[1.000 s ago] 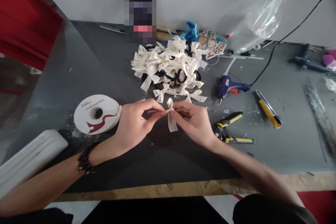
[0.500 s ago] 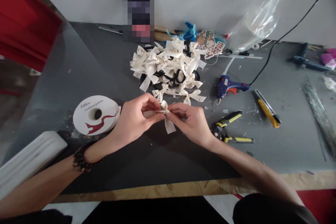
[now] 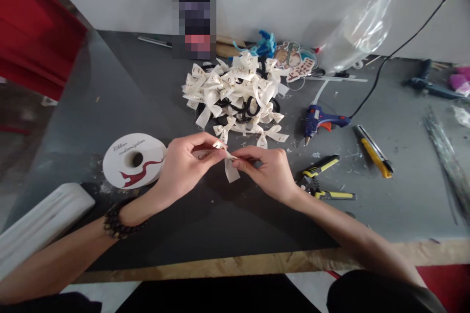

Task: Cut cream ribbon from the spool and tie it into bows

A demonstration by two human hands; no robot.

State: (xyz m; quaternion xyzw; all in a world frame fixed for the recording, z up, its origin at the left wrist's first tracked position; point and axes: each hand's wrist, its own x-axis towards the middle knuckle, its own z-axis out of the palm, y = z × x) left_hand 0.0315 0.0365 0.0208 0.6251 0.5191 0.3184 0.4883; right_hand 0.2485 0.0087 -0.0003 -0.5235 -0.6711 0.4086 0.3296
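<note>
A cream ribbon (image 3: 231, 172) with faint print is pinched between my two hands over the table, one tail hanging down. My left hand (image 3: 189, 161) is closed, thumb and fingers gripping a folded part of it. From the other side, the closed fingertips of my right hand (image 3: 266, 171) hold the ribbon close to the left fingertips. Just beyond my hands lies a heap of cream ribbon bows (image 3: 235, 83) with black bands showing among them. A white ribbon spool (image 3: 113, 161) with printed lettering lies left of my left hand.
Right of the heap stands a blue glue gun (image 3: 321, 120) with a black cord. Yellow-black pliers (image 3: 326, 195) lie beside my right forearm, near a yellow utility knife (image 3: 376, 156). A white block-like object (image 3: 47, 225) sits at left. A clear plastic bag (image 3: 360, 34) leans on the wall.
The ribbon's fold has shifted slightly left and turned between my fingertips, and its hanging tail has swung a little left. Both hands keep their grip; the surrounding things stay put.
</note>
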